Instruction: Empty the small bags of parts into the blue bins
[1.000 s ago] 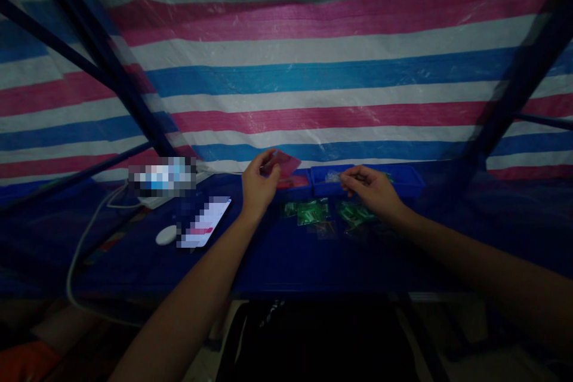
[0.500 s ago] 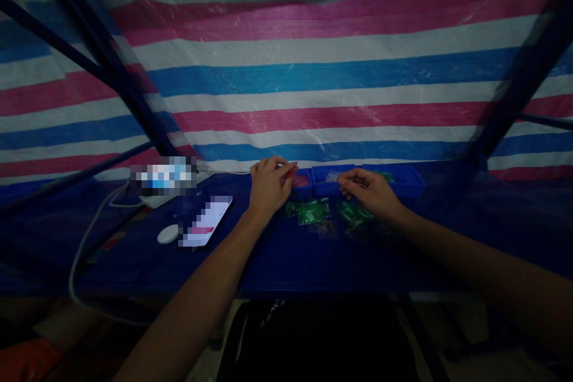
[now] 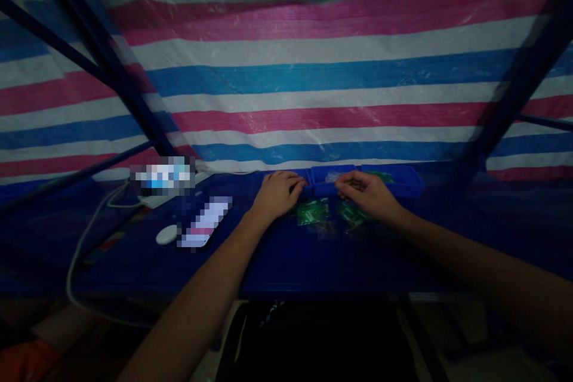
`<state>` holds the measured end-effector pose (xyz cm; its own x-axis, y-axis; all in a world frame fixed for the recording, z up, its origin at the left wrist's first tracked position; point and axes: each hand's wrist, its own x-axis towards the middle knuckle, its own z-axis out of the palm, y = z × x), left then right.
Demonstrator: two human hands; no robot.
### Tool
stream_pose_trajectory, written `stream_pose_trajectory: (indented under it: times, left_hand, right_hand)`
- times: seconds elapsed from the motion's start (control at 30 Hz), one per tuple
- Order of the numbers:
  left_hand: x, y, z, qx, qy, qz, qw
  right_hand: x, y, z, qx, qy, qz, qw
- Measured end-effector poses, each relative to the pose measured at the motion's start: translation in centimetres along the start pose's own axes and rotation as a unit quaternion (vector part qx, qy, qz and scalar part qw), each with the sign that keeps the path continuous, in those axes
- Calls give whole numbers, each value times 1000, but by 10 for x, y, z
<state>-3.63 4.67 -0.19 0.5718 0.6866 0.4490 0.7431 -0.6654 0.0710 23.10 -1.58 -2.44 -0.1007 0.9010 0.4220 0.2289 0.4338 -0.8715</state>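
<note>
My left hand is over the left blue tray, fingers curled down and their tips partly hidden. A small reddish bit shows at its fingertips, too dim to name. My right hand has thumb and fingers pinched at the front of the middle blue tray. What it pinches is too small to make out. Clear plastic lies in that tray beside the fingertips. In front of the trays are small clear packets with green contents, and more green packets lie under my right hand.
A right-hand blue tray holds green pieces. Left on the blue table lie a phone, a white round object and a white power strip with a cable. Striped sheeting hangs behind, between dark frame bars.
My left hand has come down and slightly right into the left tray; the reddish piece seen raised in its fingers is now mostly hidden. My right hand has barely moved.
</note>
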Motion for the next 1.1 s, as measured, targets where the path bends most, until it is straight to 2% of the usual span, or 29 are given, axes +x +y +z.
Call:
stream_pose_trajectory:
  times: [0.1, 0.2, 0.27, 0.33, 0.47, 0.57, 0.77, 0.93, 1.03, 1.1]
  left_hand:
    - [-2, -3, -1, -8, -2, 9, 1000]
    - [-5, 3, -4, -17, 37, 18, 999]
    - [-7, 11, -5, -26, 70, 20, 997]
    - [-8, 19, -5, -37, 78, 26, 996]
    - [-9, 25, 1, -33, 56, 33, 997]
    - [-9, 23, 6, -22, 42, 30, 998]
    - [-9, 19, 9, -22, 47, 23, 998]
    - [-8, 27, 2, -58, 110, 42, 991]
    - [-8, 35, -2, -107, 128, 102, 981]
    - [-10, 41, -2, -145, 106, 129, 975]
  right_hand:
    - [-2, -3, -2, -133, -30, -75, 988]
    - [-4, -6, -2, -226, -81, -144, 960]
    - [-5, -7, -1, -242, -111, -166, 949]
    - [-8, -9, 1, -246, -147, -191, 939]
    - [-13, -12, 5, -245, -263, -233, 904]
    - [-15, -12, 7, -258, -301, -220, 891]
    - [-13, -12, 6, -270, -269, -222, 898]
    - [-12, -16, 5, -287, -263, -242, 889]
    - [-10, -16, 3, -281, -203, -217, 913]
    - [-8, -15, 1, -257, -142, -186, 937]
